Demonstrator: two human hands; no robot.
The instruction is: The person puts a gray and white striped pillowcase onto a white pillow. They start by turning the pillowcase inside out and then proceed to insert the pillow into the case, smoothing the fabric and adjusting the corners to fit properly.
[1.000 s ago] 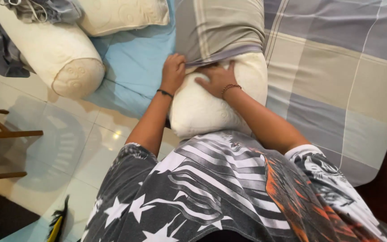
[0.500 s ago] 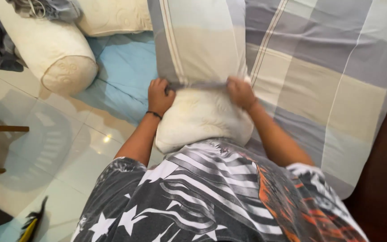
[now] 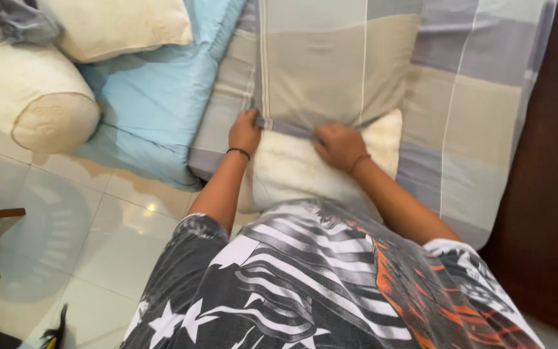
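Hands, left hand (image 3: 245, 132) and right hand (image 3: 339, 145), grip the checked pillowcase (image 3: 337, 71) edge over a cream pillow (image 3: 292, 171).

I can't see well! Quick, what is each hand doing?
Left hand: closed on the pillowcase edge.
Right hand: closed on the pillowcase edge, over the pillow.

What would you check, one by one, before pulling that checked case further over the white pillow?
1. Left hand grips the pillowcase hem: ok.
2. Right hand grips the hem: ok.
3. Hem level between both hands: ok, roughly.
4. White pillow fully covered: not ok, its near end and right corner show.
5. Far pillow corners seated inside: cannot tell, hidden by cloth.
6. Bolster lying apart, to the left: ok.
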